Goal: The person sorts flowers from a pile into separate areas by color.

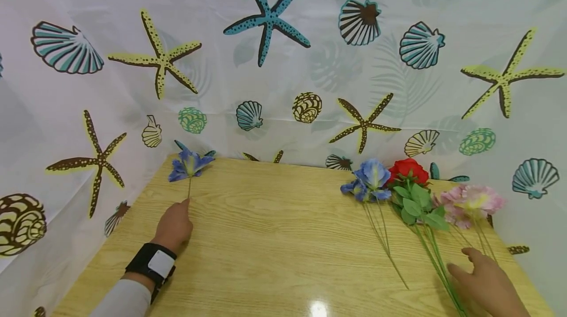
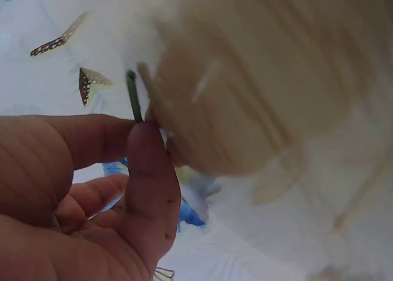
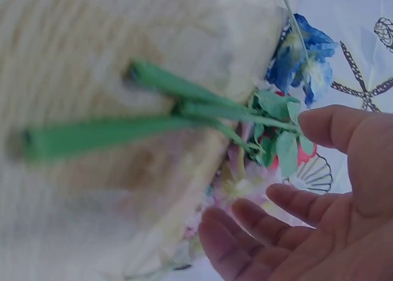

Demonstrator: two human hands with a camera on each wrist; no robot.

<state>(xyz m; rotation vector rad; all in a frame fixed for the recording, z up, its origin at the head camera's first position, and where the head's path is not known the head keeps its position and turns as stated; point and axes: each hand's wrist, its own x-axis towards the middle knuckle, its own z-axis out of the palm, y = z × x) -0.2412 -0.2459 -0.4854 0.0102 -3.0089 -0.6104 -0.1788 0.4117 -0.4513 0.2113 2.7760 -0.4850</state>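
Note:
Between thumb and fingertips, my left hand (image 1: pixel 174 226) pinches the thin stem of a blue artificial flower (image 1: pixel 189 164) at the table's far left corner. In the left wrist view the green stem end (image 2: pixel 134 97) pokes out past the fingertips. My right hand (image 1: pixel 485 282) hovers at the right with fingers spread and nothing held. Close by it lie the green stems (image 3: pixel 110 134) of red roses (image 1: pixel 408 169) with leaves. Pink flowers (image 1: pixel 476 201) lie to the right of the roses, and blue flowers (image 1: pixel 369 179) to the left.
Everything lies on a light wood-grain table (image 1: pixel 274 238). Behind and at both sides hangs a white curtain (image 1: pixel 301 71) printed with starfish and shells, meeting the table's back edge.

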